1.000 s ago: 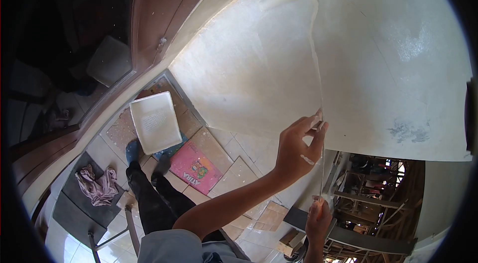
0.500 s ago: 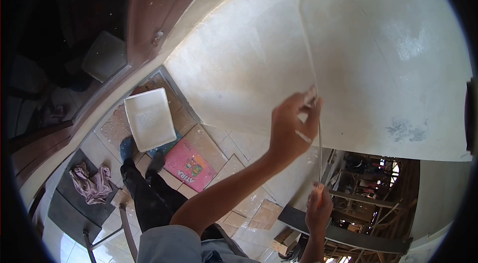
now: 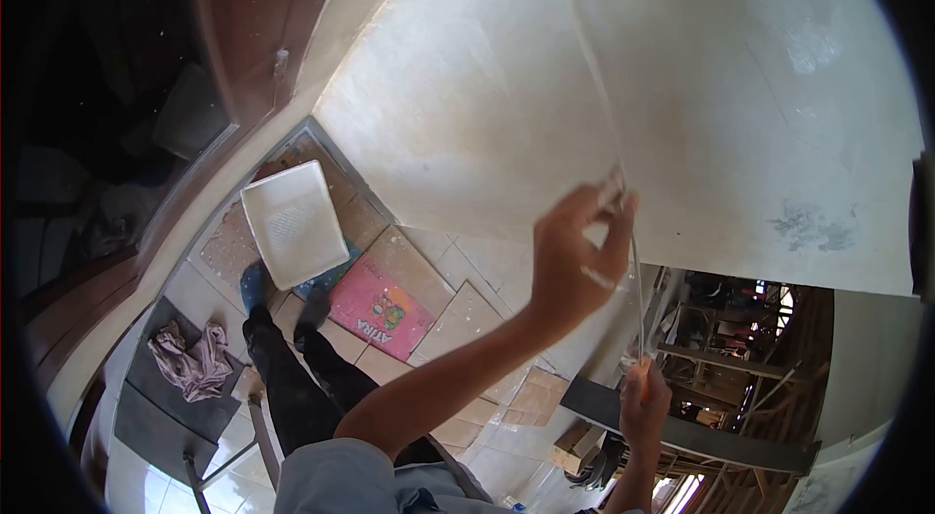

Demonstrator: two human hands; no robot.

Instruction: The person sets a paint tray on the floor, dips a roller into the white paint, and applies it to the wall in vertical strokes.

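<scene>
Paint-roller pole (image 3: 610,115): where, from the head view?

Before the pale wall (image 3: 721,125), pinched by the left hand (image 3: 579,251); the right hand (image 3: 643,407) wraps its orange handle (image 3: 644,378) below.

Arms?

Left forearm (image 3: 448,373) slants up rightward; right forearm (image 3: 631,487) rises from the bottom edge.

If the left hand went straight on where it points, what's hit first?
Past the rod it grips, the left hand would probably meet the pale wall; depth is unclear.
</scene>
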